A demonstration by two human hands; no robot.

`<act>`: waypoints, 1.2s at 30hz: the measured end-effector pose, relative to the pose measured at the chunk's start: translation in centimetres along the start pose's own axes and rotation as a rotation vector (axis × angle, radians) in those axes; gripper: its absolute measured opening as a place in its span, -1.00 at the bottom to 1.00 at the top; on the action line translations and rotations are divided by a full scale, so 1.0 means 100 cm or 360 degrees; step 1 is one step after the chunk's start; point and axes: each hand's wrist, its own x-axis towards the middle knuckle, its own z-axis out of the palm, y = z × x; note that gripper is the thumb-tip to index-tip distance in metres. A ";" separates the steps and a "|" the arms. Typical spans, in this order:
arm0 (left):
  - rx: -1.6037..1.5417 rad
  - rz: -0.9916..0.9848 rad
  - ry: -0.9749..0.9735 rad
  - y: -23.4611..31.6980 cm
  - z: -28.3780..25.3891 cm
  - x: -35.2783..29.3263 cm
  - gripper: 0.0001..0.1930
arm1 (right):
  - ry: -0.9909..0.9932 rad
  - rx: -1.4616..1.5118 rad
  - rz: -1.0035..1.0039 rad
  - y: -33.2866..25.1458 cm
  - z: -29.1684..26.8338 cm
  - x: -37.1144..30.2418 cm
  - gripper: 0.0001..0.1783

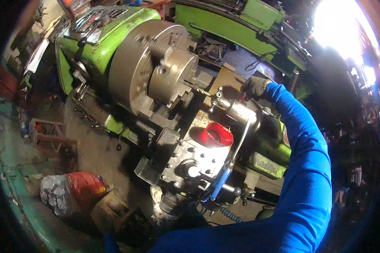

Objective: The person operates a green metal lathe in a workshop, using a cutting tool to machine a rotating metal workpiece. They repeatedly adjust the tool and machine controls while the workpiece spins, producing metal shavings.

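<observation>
Tailstock (242, 111) gleams silver, cylindrical; right hand (255, 87) beside it, grip unclear.

The silver metal cylinder (241, 111) is smooth and shiny, and it lies slanting. At its upper-left end sits a small fitting (217, 100) with rounded knobs, from which a thin metal rod (203, 91) points further to the upper left

White glare blazes at upper right, swallowing all detail there! Bright sheen strikes the lathe chuck (169, 80) and the metal tailstock (240, 111), while deep shadow fills the far right and bottom. Fisheye curving bends everything outward, black corners ringing a slightly soft view.
</observation>
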 end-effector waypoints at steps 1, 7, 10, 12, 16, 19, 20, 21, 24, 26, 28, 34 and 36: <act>0.0003 -0.0059 -0.0003 -0.005 -0.004 -0.020 -0.46 | 0.0025 0.0148 -0.0184 0.004 0.007 0.011 -0.68; 0.0003 -0.0264 -0.0087 0.010 0.012 -0.085 -0.46 | 0.0460 0.0386 -0.0659 0.016 0.051 0.114 -0.77; 0.0005 -0.0263 -0.0124 0.027 0.017 -0.098 -0.46 | 0.0672 0.0481 -0.0830 0.041 0.053 0.150 -0.80; -0.0016 -0.0303 -0.0134 0.026 0.021 -0.121 -0.46 | 0.0268 0.0966 -0.0908 0.010 0.028 0.112 -0.80; -0.0025 -0.0252 -0.0167 0.045 0.026 -0.114 -0.46 | -0.0109 0.1011 -0.1049 0.048 0.052 0.134 -0.78; -0.0008 -0.0189 -0.0201 0.061 0.028 -0.101 -0.46 | 0.0433 0.0270 -0.0858 0.067 0.092 0.203 -0.86; -0.0011 -0.0189 -0.0206 0.062 0.031 -0.104 -0.46 | 0.0482 0.0252 -0.0797 0.065 0.089 0.206 -0.87; -0.0015 -0.0188 -0.0216 0.062 0.032 -0.107 -0.46 | 0.0528 0.0239 -0.0731 0.064 0.088 0.208 -0.87; -0.0028 -0.0189 -0.0222 0.061 0.036 -0.112 -0.46 | 0.0342 0.0702 -0.0760 0.051 0.063 0.189 -0.87; -0.0035 -0.0166 -0.0232 0.064 0.038 -0.106 -0.46 | 0.0249 0.0743 -0.1039 0.059 0.063 0.173 -0.85; -0.0040 -0.0164 -0.0229 0.060 0.039 -0.109 -0.46 | 0.0184 0.0690 -0.0880 0.032 0.059 0.146 -0.70; -0.0039 0.0004 -0.0273 0.076 0.046 -0.076 -0.46 | 0.1134 0.0207 -0.0443 0.033 0.052 0.130 -0.76; -0.0059 -0.0022 -0.0254 0.068 0.046 -0.089 -0.46 | 0.1274 0.0642 -0.0369 -0.002 0.028 0.064 -0.76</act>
